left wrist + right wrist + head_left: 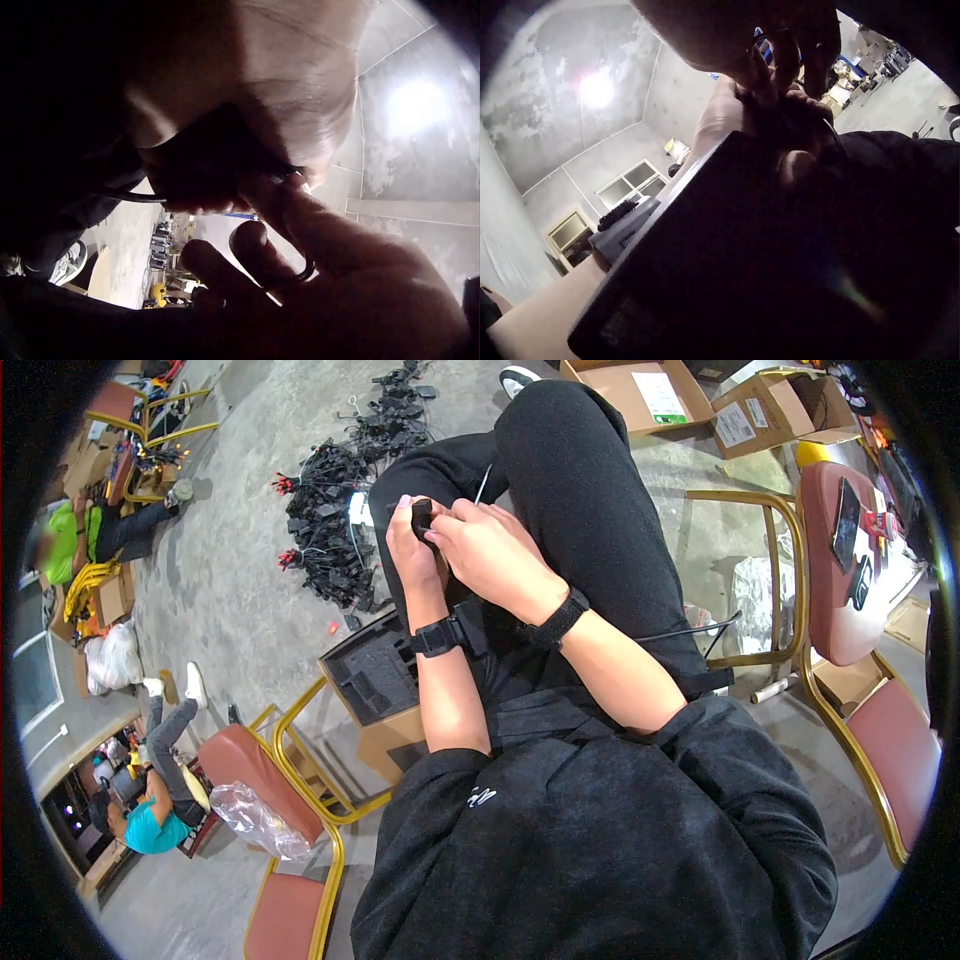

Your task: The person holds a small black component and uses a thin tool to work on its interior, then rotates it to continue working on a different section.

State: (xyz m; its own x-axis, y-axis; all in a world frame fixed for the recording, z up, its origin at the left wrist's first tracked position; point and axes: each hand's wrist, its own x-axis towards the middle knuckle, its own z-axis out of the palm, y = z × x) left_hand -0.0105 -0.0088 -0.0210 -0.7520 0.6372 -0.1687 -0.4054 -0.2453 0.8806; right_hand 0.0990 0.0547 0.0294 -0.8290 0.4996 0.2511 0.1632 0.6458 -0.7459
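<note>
In the head view, my left hand (408, 550) grips a small black device (422, 518) upright above my lap. My right hand (500, 560) reaches across to it, thumb and fingertips pinching at its near side. From the left wrist, the device is a dark shape (217, 154) against the left palm, with the right fingers (296, 214) on its edge. A thin dark cable (127, 196) runs out from it. Fingers and shadow hide most of the device. A large dark shape (727, 255) covers the lower right wrist view.
Bundles of black cabled parts (330, 520) lie on the concrete floor ahead. A foam-lined box (375, 675) stands beside my left forearm. Padded chairs flank me, the right one (840, 570) bearing a phone (846, 520). Open cardboard boxes (640, 390) sit at top right. Two people are at far left.
</note>
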